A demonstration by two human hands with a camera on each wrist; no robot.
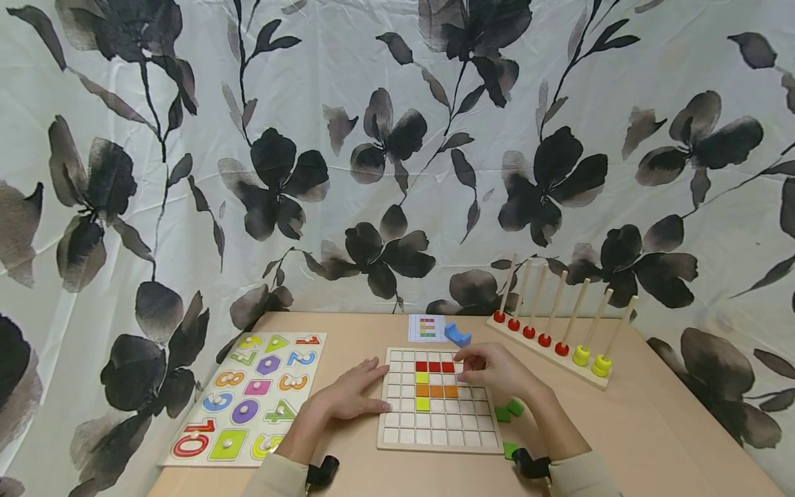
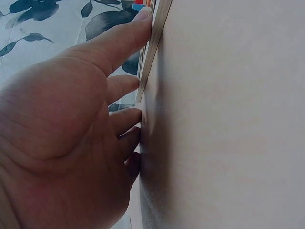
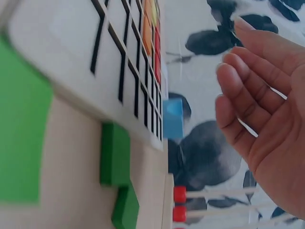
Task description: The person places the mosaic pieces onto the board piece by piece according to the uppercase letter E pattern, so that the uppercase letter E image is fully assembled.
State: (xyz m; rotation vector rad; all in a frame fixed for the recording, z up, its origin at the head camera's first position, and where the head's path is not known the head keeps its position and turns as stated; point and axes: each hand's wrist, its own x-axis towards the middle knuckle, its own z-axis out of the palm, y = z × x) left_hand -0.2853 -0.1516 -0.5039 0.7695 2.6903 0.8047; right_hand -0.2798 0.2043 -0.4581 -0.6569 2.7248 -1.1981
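A wooden grid board (image 1: pixel 439 439) lies on the table, holding red tiles (image 1: pixel 432 367) in an upper row, orange tiles (image 1: pixel 437 391) lower down, and yellow tiles (image 1: pixel 422 403) in the same left column. Along the board's left edge my left hand (image 1: pixel 350 392) rests with fingers extended; thumb and index touch the edge in the left wrist view. My right hand (image 1: pixel 497 369) hovers over the board's upper right part. In the right wrist view its fingers (image 3: pixel 238 83) are loosely bent, with nothing seen between them. Green blocks (image 3: pixel 115 153) lie just off the board's right edge.
A number and shape puzzle board (image 1: pixel 248 400) lies at left. Behind the grid board are a pattern card (image 1: pixel 427 328) and a blue curved block (image 1: pixel 457 335). A peg rack (image 1: pixel 553 348) with red and yellow beads stands at back right, before a flowered cloth (image 1: pixel 397 172).
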